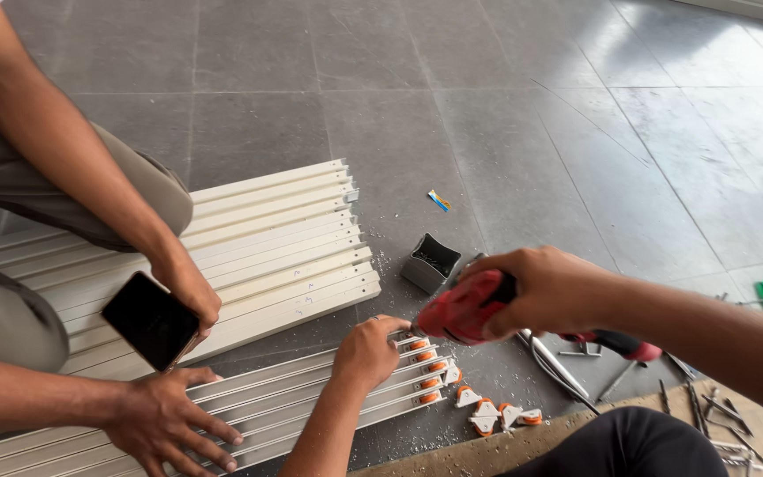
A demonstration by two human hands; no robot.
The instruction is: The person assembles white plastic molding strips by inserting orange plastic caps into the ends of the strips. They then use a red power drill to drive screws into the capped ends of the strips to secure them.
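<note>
Right hand clenched round red drill; left hand pinching aluminium track end. Risk: bit slips toward near fingers.

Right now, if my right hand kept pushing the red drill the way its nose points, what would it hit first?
Most likely the end of the grey track rail, beside your left hand. The right hand aims the red drill down-left at it, though depth is unclear.
</note>
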